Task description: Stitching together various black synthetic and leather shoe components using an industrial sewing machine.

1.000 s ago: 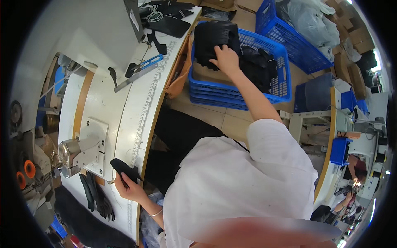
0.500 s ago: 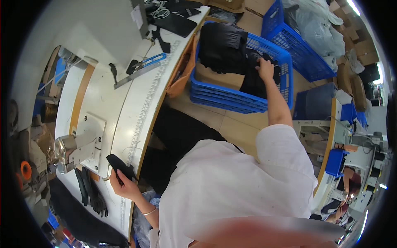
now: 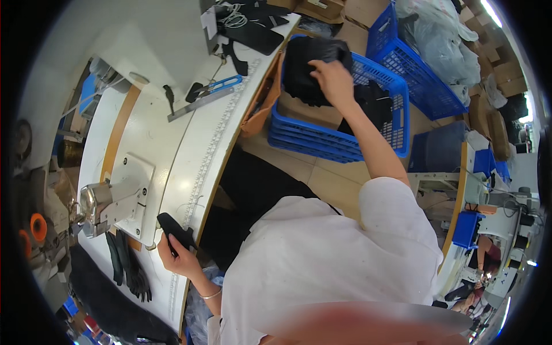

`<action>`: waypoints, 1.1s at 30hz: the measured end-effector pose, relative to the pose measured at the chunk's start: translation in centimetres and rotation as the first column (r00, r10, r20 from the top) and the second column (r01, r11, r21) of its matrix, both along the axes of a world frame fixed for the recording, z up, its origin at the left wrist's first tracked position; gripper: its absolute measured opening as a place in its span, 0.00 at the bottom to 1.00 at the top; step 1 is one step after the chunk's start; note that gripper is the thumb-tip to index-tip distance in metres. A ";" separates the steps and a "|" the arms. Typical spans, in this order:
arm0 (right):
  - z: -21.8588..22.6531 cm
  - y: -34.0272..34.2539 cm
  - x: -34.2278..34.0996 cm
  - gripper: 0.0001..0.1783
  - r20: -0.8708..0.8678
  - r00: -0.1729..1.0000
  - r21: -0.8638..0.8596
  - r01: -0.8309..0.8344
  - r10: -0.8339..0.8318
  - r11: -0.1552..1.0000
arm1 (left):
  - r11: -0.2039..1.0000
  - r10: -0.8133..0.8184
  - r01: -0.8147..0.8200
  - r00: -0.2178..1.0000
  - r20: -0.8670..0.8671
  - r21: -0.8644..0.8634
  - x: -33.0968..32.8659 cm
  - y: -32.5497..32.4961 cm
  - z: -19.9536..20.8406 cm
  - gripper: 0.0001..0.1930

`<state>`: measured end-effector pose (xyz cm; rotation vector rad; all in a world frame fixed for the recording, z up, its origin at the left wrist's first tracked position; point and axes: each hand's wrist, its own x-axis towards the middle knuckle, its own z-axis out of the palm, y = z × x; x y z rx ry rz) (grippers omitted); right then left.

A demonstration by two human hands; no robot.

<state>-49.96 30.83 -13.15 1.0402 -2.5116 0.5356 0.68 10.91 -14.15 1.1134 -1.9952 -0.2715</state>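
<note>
My left hand [image 3: 180, 261] is closed around a narrow black fabric piece [image 3: 174, 227] at the front edge of the white sewing table. The piece's far end sticks out past my fingers, near the sewing machine's metal arm [image 3: 109, 201]. Out to the right, my right hand [image 3: 334, 81] is over a tall stack of black fabric pieces [image 3: 305, 77] in a blue crate [image 3: 310, 127]. Its fingers are slightly bent and apart, with nothing visible between them; whether they touch the stack I cannot tell. A lower black fabric pile [image 3: 376, 106] lies in the crate's right part, partly behind my forearm.
On the table [image 3: 198, 123] lie a blue-handled cutter [image 3: 221, 84], a metal ruler [image 3: 198, 104] and black gloves [image 3: 129, 267]. An orange-brown pouch [image 3: 261, 103] hangs at the table edge beside the crate. Another blue crate [image 3: 411, 72] holds plastic bags. Other people work at far right.
My right hand has moved left from the lower black pile to the tall black stack. My left hand keeps hold of the black fabric piece. The whole view has shifted slightly.
</note>
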 end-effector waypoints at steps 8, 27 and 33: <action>-1.1 4.0 -6.4 0.25 -0.284 0.855 -0.181 0.397 -0.435 0.900 | 0.999 0.030 -0.029 0.998 -0.055 0.019 0.0 0.6 0.2 0.08; -17.3 6.8 -17.1 0.51 0.628 0.748 -0.373 0.531 -0.214 0.761 | 0.998 -0.034 0.037 0.997 -0.064 0.046 -0.9 -0.3 0.3 0.08; -11.6 7.0 -13.0 0.37 0.285 0.949 -0.213 0.202 -0.137 0.956 | 0.996 -0.026 0.030 0.999 -0.046 0.079 -0.4 0.4 0.7 0.08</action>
